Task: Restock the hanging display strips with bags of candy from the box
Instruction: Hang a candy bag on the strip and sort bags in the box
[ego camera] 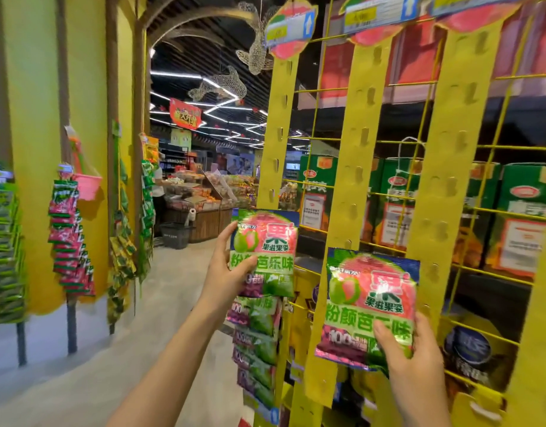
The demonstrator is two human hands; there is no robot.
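While the left hand [227, 266] curls its thumb over the front and its fingers behind the left edge of one candy bag [265, 252], the bag is held upright against the leftmost yellow strip [276, 140], its top edge level with one of that strip's hooks. Below this bag, more bags of the same kind [259, 349] hang overlapping down the same strip. To the right of that strip, the right hand [413, 359] pinches the lower right corner of a second candy bag [370, 303], thumb on the printed front and fingers wrapped round the edge behind. This bag sits in front of the middle strip [358, 167], its top edge near a hook; whether it is hooked on cannot be told. Right of the middle strip hangs a third strip [456, 155], bare of bags where visible. Behind all three runs a yellow wire grid [419, 211], with green cartons [524, 195] beyond it. Far left of the leftmost strip, other packets [68, 238] hang on a yellow wall [34, 103].
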